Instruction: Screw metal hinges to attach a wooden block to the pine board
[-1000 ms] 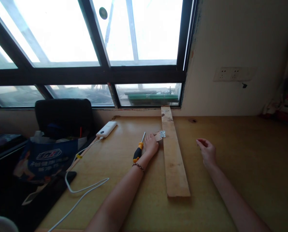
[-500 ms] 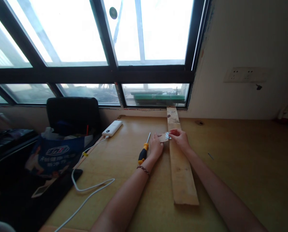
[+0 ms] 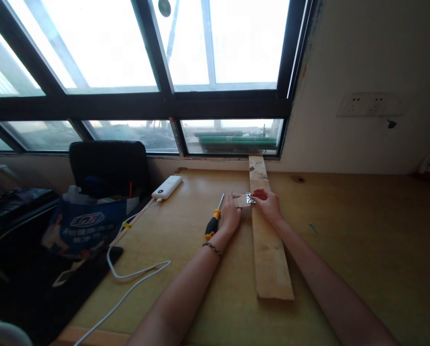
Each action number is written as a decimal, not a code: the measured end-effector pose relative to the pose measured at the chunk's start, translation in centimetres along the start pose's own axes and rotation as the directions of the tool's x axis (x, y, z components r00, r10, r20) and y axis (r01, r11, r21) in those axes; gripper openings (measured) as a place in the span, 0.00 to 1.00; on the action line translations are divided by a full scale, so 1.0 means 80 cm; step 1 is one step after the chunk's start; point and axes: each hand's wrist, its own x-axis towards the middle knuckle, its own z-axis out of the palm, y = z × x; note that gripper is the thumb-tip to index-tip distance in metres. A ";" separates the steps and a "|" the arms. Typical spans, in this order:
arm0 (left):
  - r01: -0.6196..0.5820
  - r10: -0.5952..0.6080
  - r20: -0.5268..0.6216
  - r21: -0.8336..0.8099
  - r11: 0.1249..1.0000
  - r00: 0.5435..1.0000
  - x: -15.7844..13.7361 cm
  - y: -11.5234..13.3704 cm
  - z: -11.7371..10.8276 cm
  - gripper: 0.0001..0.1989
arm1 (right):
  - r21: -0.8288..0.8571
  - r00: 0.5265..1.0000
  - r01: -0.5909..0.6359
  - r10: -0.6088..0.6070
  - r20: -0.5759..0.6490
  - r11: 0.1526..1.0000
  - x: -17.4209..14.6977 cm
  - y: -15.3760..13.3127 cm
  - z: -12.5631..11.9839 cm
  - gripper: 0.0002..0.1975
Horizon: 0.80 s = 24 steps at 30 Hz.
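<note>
My left hand (image 3: 231, 214) is closed on a small flat piece of wood (image 3: 241, 201), which reaches right to the edge of a long wooden board (image 3: 271, 254). A shiny metal hinge with holes (image 3: 250, 198) lies where the two meet. Over the hinge's right edge, the thumb and fingers of my right hand (image 3: 267, 203) are pinched together; what is between the fingertips is too small to make out. Beside my left wrist rests a screwdriver (image 3: 212, 226) with a black and yellow handle, its shaft pointing toward the window.
A white power bank (image 3: 167, 187) with a white cable (image 3: 139, 277) lies at the table's left edge. To the right of the board is a small thin dark object (image 3: 313, 228). A black chair (image 3: 108, 163) and a blue bag (image 3: 87, 228) stand left of the table.
The view has tilted down slightly. My right fingertips have shifted a little at the hinge's right edge and are pinched closer. My left hand keeps its hold on the small wood piece.
</note>
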 end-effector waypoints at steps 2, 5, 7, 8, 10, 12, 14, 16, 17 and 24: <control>-0.004 0.004 0.001 -0.014 1.000 1.000 0.000 0.002 -0.001 0.29 | -0.029 1.000 0.016 -0.015 0.019 0.999 0.000 0.001 0.000 0.16; 0.000 0.000 0.004 -0.031 1.000 1.000 0.000 0.003 -0.003 0.29 | -0.040 0.999 0.031 -0.031 0.010 0.999 0.000 0.003 0.000 0.16; 0.006 -0.006 0.004 -0.031 0.999 1.000 0.000 0.003 -0.003 0.29 | -0.053 0.999 0.035 -0.035 0.004 0.998 -0.001 0.003 0.000 0.15; 0.008 -0.008 0.007 -0.029 1.000 1.000 0.000 0.003 -0.003 0.29 | -0.071 0.999 0.041 -0.040 0.010 0.997 -0.001 0.002 0.000 0.15; 0.016 -0.015 0.018 -0.023 1.000 1.000 0.000 0.002 -0.002 0.30 | -0.127 0.997 0.065 -0.060 0.048 0.990 -0.003 -0.001 0.001 0.13; 0.017 -0.017 0.026 -0.020 1.000 1.000 0.000 0.000 -0.001 0.30 | -0.187 0.992 0.100 -0.085 0.091 0.977 -0.005 -0.005 0.001 0.11; 0.010 -0.010 0.025 -0.023 1.000 1.000 0.000 -0.001 -0.001 0.30 | -0.249 0.988 0.126 -0.099 0.119 0.960 -0.006 -0.008 0.002 0.09; 0.005 -0.004 0.023 -0.026 1.000 1.000 0.000 -0.001 -0.001 0.30 | -0.317 0.986 0.138 -0.101 0.132 0.938 -0.006 -0.009 0.002 0.08; 0.005 -0.004 0.025 -0.026 1.000 1.000 0.000 -0.001 -0.001 0.31 | -0.352 0.985 0.144 -0.102 0.136 0.925 -0.005 -0.009 0.002 0.08; -0.006 0.007 0.039 -0.022 1.000 0.999 -0.001 0.000 -0.001 0.31 | -0.473 0.986 0.161 -0.114 0.125 0.866 0.001 -0.003 0.004 0.05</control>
